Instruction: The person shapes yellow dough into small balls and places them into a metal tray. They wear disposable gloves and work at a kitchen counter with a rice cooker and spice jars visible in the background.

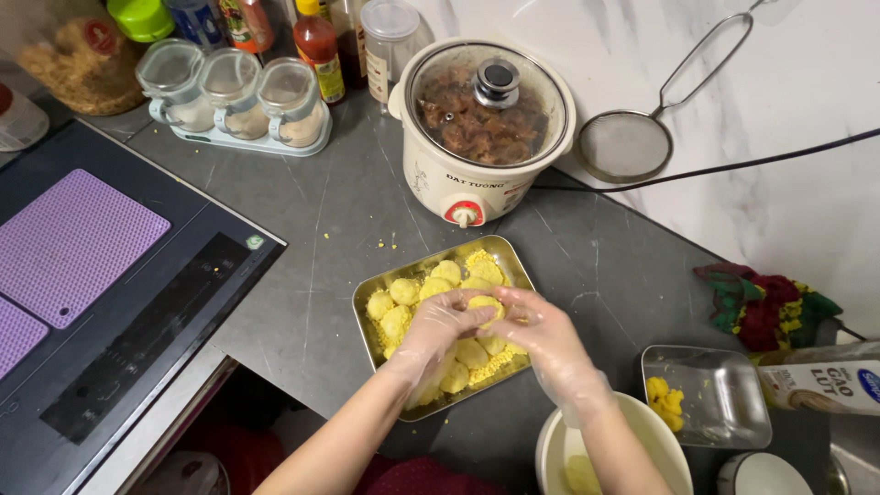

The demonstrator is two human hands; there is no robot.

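Grey table (pixel 302 229) carries a slow cooker (pixel 481 128) behind and a metal tray (pixel 367 316) of yellow balls near its front edge. Over the tray's middle, left hand (pixel 438 332) and right hand (pixel 541 332), both gloved, close together on one yellow ball (pixel 486 306), pressed between them. Open table lies left; a small steel dish (pixel 724 394) and white bowl (pixel 550 449) crowd the right.

Left hand (pixel 446 323): covered by a thin, clear plastic glove, crinkled and loose over the fingers.
Right hand (pixel 541 332): wears the same see-through disposable glove.
Glove cuffs: baggy, ending just past each wrist, the right one bunched in folds.
Forearms: bare behind the cuffs, no sleeves showing.
Clothing: a dark red garment glimpsed beneath the arms.
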